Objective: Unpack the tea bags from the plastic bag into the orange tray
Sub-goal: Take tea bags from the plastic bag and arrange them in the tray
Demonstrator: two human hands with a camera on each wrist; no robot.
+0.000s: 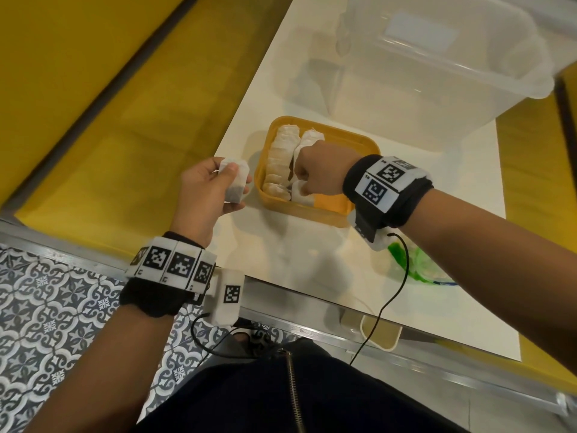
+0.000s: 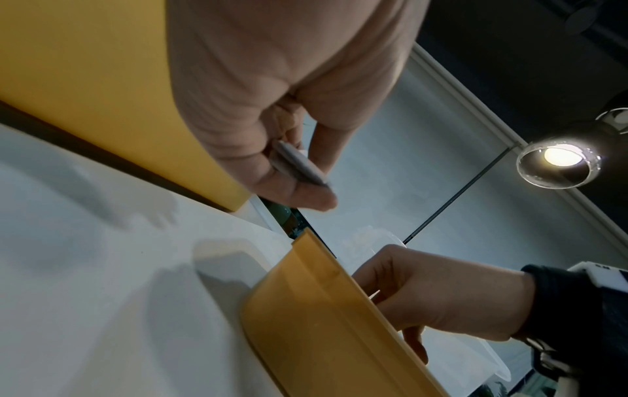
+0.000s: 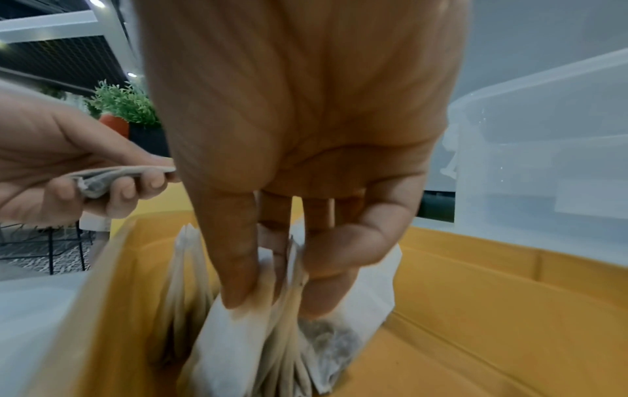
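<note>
The orange tray (image 1: 312, 214) stands mid-table, with white tea bags (image 1: 281, 151) set upright in rows along its left side. My right hand (image 1: 298, 182) reaches down into it. In the right wrist view, the thumb and fingers (image 3: 234, 268) pinch a bundle of those tea bags (image 3: 231, 349). My left hand (image 1: 212, 189) hovers just left of the tray and holds one tea bag (image 1: 234, 181), pinched flat in the left wrist view (image 2: 299, 163). The plastic bag (image 1: 415, 270), with green print, lies under my right forearm and is partly hidden.
A large clear plastic bin (image 1: 437, 57) stands right behind the tray on the white table (image 1: 296, 260). A yellow surface (image 1: 93, 89) runs along the table's left edge. Black wrist cables (image 1: 393, 295) hang over the near edge. A small potted plant (image 3: 125, 104) is far off.
</note>
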